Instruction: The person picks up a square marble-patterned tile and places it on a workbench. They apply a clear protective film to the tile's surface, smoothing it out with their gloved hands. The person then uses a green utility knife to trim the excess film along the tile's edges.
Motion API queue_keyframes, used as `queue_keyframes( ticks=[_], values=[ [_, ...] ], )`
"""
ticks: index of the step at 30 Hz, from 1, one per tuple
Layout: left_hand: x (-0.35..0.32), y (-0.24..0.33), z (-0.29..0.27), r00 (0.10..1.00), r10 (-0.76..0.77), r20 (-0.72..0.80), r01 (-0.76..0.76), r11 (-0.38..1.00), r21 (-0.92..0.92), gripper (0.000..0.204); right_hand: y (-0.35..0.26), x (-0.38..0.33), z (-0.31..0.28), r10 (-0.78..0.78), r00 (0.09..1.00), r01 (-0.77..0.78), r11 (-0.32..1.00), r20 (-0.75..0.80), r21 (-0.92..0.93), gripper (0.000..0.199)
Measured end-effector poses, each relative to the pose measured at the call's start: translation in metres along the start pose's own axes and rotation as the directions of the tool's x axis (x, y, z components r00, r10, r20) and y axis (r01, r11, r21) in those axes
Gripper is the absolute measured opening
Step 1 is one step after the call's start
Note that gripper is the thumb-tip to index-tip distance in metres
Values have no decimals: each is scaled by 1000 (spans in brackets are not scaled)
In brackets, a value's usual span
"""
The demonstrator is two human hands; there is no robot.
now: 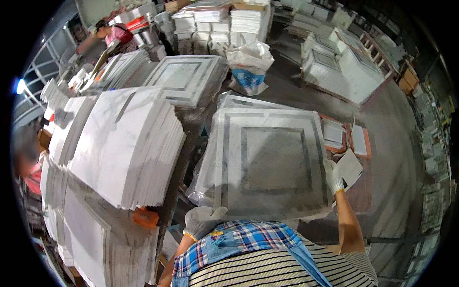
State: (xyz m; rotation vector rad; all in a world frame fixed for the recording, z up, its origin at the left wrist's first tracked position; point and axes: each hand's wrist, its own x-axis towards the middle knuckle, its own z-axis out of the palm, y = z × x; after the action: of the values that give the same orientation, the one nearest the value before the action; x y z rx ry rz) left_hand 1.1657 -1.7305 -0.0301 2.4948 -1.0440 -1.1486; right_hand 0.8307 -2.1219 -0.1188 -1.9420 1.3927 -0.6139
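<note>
Wearer's clothing, seen from above.
White knit glove on left hand (203,221) and right hand (333,176); striped top, blue plaid-trimmed denim apron, bare forearms.

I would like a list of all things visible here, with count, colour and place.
Square tile: one, white with grey frames, centre, held at its edges.
Tile stack: one, white and grey, left.
Framed tile: one, white and grey, upper centre.
Sack: one, white with blue, top centre.
Tile piles: several, white, top.
Left hand: white glove, tile's near left corner.
Right hand: white glove, tile's right edge.
</note>
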Motion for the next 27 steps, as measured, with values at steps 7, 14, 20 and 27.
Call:
queue_keyframes(
  ticks=[7, 14, 20, 27],
  values=[
    [-9, -33, 3, 995, 55, -80, -66, 988, -140, 72, 40, -30, 2, -7, 1000, 6, 1000, -13, -25, 56],
    [39, -56, 23, 986, 126, -109, -165, 829, -534, 69, 33, -24, -8, -33, 991, 15, 991, 126, 137, 58],
    [39, -23, 31, 989, 147, 18, 0, 122, -993, 44, 40, 29, -14, -161, 976, 146, 983, 144, 107, 51],
    [35, -36, 50, 986, 93, -137, -162, 365, -917, 33, -52, 25, -4, -52, 987, 53, 999, 150, 2, 53]
  ],
)
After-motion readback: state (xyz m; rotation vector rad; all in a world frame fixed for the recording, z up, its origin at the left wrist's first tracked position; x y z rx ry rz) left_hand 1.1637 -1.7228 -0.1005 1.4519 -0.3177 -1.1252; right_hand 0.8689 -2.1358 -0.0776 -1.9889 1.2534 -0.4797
